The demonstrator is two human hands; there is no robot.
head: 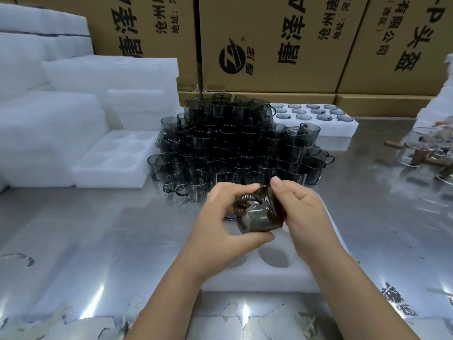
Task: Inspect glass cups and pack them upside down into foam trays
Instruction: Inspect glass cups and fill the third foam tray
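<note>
Both hands grip one smoky grey cup [259, 218] above the near middle of the bench [98, 229]. The left hand [220, 217] curls round it, thumb under the lower wall and fingers over the top by the handle. The right hand [301, 212] pinches the cup's right side, thumb up at the rim. The cup is tilted and clear of the bench, just over a white foam tray [257, 276] that lies near the front edge; one round pocket of the tray shows below the cup.

Behind the hands, at mid-bench, stands a pile [232, 148] of the same grey cups, stacked in tiers. Toward the back edge, right of the pile, a back tray [343, 130] has grey cup bases showing in its pockets. Left of the pile lies a left tray [115, 175], with foam blocks [49, 119] heaped behind it at the left edge. Printed cartons [269, 45] line the back. Clear glassware [421, 150] with wooden handles lies at the right edge.
</note>
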